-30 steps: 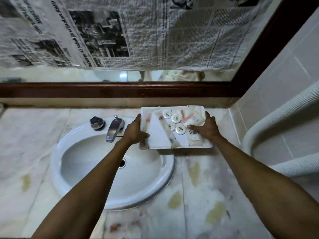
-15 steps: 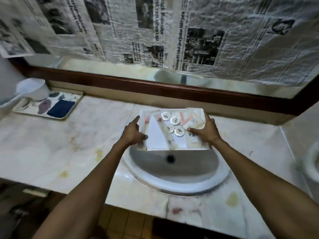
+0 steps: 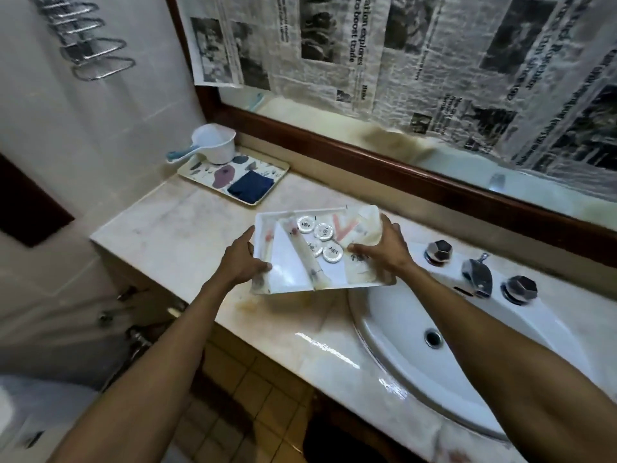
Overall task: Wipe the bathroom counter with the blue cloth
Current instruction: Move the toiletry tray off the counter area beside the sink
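Note:
I hold a white toiletry tray (image 3: 287,279) above the marble counter (image 3: 187,238), just left of the sink. My left hand (image 3: 238,260) grips its left edge and my right hand (image 3: 384,248) grips its right edge. The tray carries several round white soaps (image 3: 322,240) and wrapped sachets. The folded blue cloth (image 3: 250,188) lies on a patterned tray (image 3: 200,175) at the counter's far left corner, well apart from both hands.
A white scoop with a blue handle (image 3: 210,147) stands on the patterned tray. The white sink (image 3: 450,355) with a chrome tap (image 3: 477,275) and two knobs is at right. A newspaper-covered mirror (image 3: 434,61) backs the counter. A wire rack (image 3: 90,45) hangs on the left wall.
Both hands have carried the toiletry tray leftward, from the right of the sink, across the basin, to the counter on its left. My view has swung left with it.

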Tool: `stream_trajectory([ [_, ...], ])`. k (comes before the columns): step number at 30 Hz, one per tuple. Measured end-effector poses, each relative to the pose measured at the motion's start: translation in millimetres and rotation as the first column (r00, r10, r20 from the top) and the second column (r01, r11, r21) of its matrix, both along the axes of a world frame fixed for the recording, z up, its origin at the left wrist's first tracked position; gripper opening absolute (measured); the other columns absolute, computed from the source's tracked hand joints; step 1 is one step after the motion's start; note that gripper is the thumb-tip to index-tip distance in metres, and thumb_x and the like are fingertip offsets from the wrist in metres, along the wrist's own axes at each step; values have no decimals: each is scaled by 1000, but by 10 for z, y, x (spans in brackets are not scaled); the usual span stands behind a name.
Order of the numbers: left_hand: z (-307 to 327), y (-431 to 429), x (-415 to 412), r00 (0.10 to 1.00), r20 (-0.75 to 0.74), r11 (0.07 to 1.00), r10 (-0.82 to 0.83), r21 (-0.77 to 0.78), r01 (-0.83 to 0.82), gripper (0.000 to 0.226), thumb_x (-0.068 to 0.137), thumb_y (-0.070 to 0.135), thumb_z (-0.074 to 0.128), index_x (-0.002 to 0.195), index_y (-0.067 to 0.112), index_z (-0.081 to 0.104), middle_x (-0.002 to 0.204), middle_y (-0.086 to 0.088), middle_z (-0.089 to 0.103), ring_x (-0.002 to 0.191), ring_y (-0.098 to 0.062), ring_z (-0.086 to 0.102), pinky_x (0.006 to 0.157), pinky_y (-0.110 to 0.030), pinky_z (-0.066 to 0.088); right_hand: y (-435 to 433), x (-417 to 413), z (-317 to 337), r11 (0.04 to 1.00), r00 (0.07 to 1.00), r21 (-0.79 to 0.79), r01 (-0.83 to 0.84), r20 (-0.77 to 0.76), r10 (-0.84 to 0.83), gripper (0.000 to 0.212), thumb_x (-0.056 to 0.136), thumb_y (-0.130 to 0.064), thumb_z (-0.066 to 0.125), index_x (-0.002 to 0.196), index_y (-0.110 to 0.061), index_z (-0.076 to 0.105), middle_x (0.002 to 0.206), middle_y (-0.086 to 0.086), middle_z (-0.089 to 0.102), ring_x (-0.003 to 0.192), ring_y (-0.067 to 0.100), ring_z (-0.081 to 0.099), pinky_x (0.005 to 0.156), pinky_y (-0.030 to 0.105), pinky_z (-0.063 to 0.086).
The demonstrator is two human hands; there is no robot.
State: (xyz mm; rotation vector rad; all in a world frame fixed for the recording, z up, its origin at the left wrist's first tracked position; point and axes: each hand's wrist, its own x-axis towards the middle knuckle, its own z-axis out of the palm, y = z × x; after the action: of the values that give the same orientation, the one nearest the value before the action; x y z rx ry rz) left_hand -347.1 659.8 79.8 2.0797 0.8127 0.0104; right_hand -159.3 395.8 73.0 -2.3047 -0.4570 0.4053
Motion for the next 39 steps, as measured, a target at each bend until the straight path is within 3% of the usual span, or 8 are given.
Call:
stream_trajectory([
  [5,-125,780,-356,989,-43,990,143,25,-142,106,75,13,85,160,19,22,82,2,54,85,-24,57,76,-38,52,1040,15,-73,986,985,-4,-167,-51,167,95,68,-44,88,144,-16,39,136,16,50,128,33,47,98,38,41],
  [15,-515,2305,-959,908,-50,910,415,13,-415,108,71,7,88,158,23,26,87,-6,57,86,-25,61,66,-32,49,3119,35,-473,926,906,88,-367,-191,377,86,57,-55,88,129,-23,54,123,1,64,109,22,62,92,41,53],
  [19,-719,2728,-1198,877,-106,882,468,7,-470,112,68,13,90,158,25,25,129,-8,64,117,-28,62,94,-41,54,3717,-55,-697,890,867,112,-441,-201,455,90,51,-61,87,128,-23,58,120,-2,69,107,18,65,95,44,54],
  [22,-844,3002,-1270,871,-133,880,473,20,-475,109,70,16,88,158,25,25,145,-4,56,126,-27,58,102,-43,50,4087,-174,-721,888,867,71,-455,-192,460,112,51,-70,85,142,-16,47,139,8,57,125,25,56,106,44,47],
  [24,-917,3213,-1271,874,-155,886,460,24,-463,108,72,16,87,159,24,24,148,-5,54,128,-30,57,103,-43,48,4302,-287,-666,889,872,-1,-458,-192,449,109,65,-53,87,149,-7,37,151,15,43,138,30,43,112,39,38],
  [29,-1042,3705,-1215,878,-178,892,445,3,-451,102,72,14,86,156,27,30,143,-6,57,127,-32,57,103,-43,48,4688,-405,-661,868,865,-97,-488,-190,465,100,64,-37,93,141,-3,39,139,17,51,128,34,49,100,39,43],
  [35,-1172,4045,-1110,879,-173,887,444,-52,-458,99,74,15,84,155,30,30,141,-7,57,124,-31,56,99,-40,48,4936,-475,-772,760,794,-246,-602,-285,537,163,34,-64,94,157,-23,-5,161,13,23,147,36,24,116,49,31],
  [39,-1188,4148,-1083,866,-137,859,481,-127,-497,82,80,21,82,150,30,39,128,-2,62,116,-28,60,90,-33,48,5059,-477,-823,619,742,-426,-660,-244,624,171,37,-60,95,153,-22,-25,157,20,17,143,45,22,113,58,30],
])
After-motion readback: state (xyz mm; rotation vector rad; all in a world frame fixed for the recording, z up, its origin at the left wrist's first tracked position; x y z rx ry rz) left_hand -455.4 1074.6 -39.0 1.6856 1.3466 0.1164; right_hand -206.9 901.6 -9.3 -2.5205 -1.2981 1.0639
